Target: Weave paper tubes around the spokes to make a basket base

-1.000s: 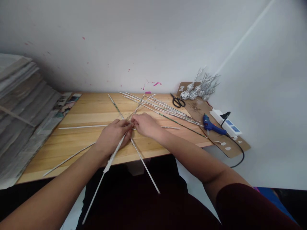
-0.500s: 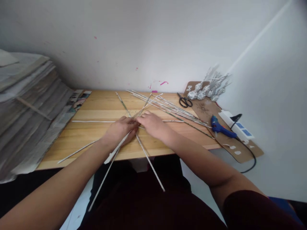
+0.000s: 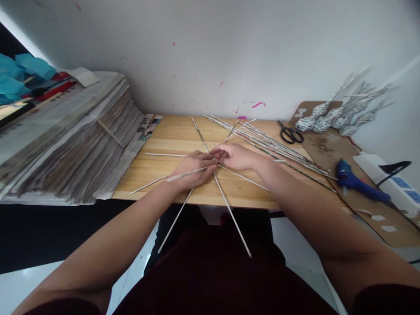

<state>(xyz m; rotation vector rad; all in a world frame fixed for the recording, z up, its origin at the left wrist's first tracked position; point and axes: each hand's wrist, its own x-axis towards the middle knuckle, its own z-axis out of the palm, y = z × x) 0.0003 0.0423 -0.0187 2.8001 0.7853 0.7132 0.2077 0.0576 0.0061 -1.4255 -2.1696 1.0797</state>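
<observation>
Thin rolled-paper tubes cross at a hub and radiate like spokes; one spoke [image 3: 232, 214] runs over the table's front edge. My left hand [image 3: 195, 168] is closed at the hub, thumb and fingers pinching the crossing tubes. Close beside it, my right hand [image 3: 238, 156] has its fingers bent into a pinch at the same crossing, on a tube partly hidden by the fingers. Across the back of my left hand lies a loose white tube end [image 3: 183, 174]. Both hands' fingertips nearly touch and hide the crossing itself.
Several more paper tubes [image 3: 278, 151] lie behind on the wooden table [image 3: 170, 135]. Black scissors [image 3: 291, 133], foil-like silvery bundles [image 3: 328, 118], a blue glue gun [image 3: 357, 181] and a power strip [image 3: 390, 177] sit right. A tall newspaper stack [image 3: 108, 118] stands left.
The view has swung left, showing more of the newspaper stack. The white tube end that slanted down in front now lies across my left hand. Both hands stay at the hub.
</observation>
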